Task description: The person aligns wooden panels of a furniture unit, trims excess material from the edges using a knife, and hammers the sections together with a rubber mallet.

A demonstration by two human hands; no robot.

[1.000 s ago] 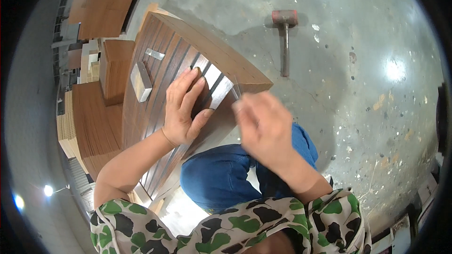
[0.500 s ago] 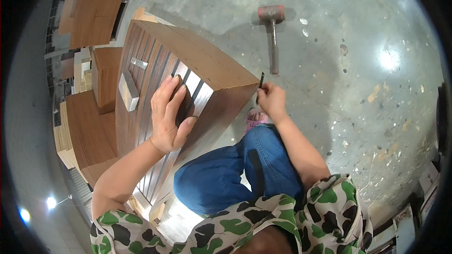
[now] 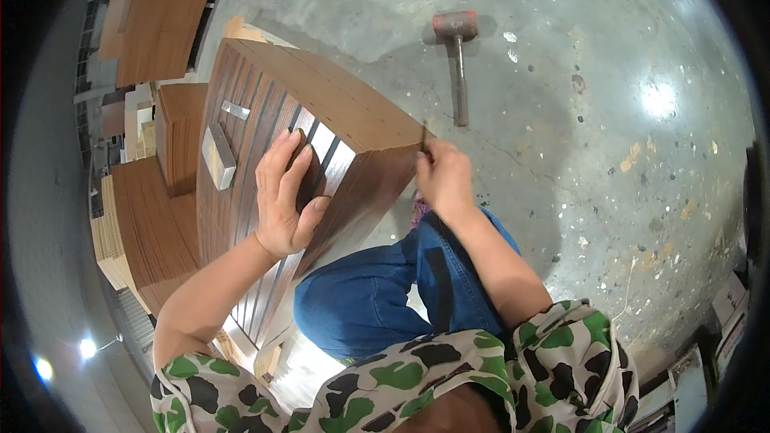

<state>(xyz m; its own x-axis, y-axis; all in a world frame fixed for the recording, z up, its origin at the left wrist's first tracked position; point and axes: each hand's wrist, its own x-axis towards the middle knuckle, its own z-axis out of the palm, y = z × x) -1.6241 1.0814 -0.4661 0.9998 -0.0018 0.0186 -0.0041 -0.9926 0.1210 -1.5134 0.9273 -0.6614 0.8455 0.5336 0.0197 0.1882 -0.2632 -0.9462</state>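
Note:
My left hand (image 3: 283,192) lies flat on the glossy dark-brown striped top of a tall brown stack of boards (image 3: 341,100), its thumb spread apart from the fingers. At the stack's right corner, my right hand (image 3: 446,176) is closed with its fingertips against the edge. A thin dark stick-like tool (image 3: 425,130) sticks up from those fingers; the grip hides most of it, so its exact kind cannot be made out. On the striped top, beyond my left hand, rest a pale rectangular block (image 3: 218,157) and a small shiny strip (image 3: 235,110).
A red-and-dark mallet (image 3: 456,26) with a metal handle lies on the speckled grey floor (image 3: 577,152), ahead of my right hand. More brown board stacks (image 3: 152,224) stand at the left. My knees in blue jeans (image 3: 361,297) are bent beside the stack.
My right hand has moved left and slightly forward, bringing the thin dark tool from beside the stack's corner up against it. My left hand stays on the striped top.

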